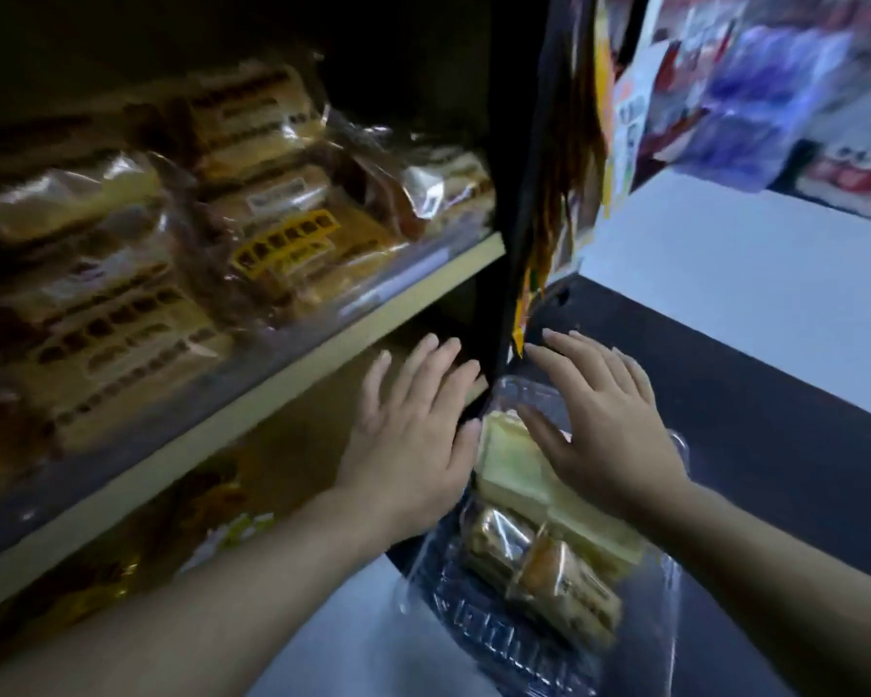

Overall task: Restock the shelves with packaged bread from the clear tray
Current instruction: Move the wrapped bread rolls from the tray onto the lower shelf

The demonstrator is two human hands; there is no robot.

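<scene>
While empty, both hands' grip splayed open

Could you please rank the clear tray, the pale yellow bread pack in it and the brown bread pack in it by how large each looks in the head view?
1. Clear plastic tray, largest.
2. and 3. Pale yellow wrapped bread pack and brown wrapped bread pack look alike in size; the right hand covers part of the yellow one, so I will not rank them.

Two bare hands, the left hand [413,435] and the right hand [604,430], one clear tray [534,641] holding about four bread packs [564,586], and two shelves [252,394], the upper one stocked with roughly eight packages [272,213], blurred.
</scene>
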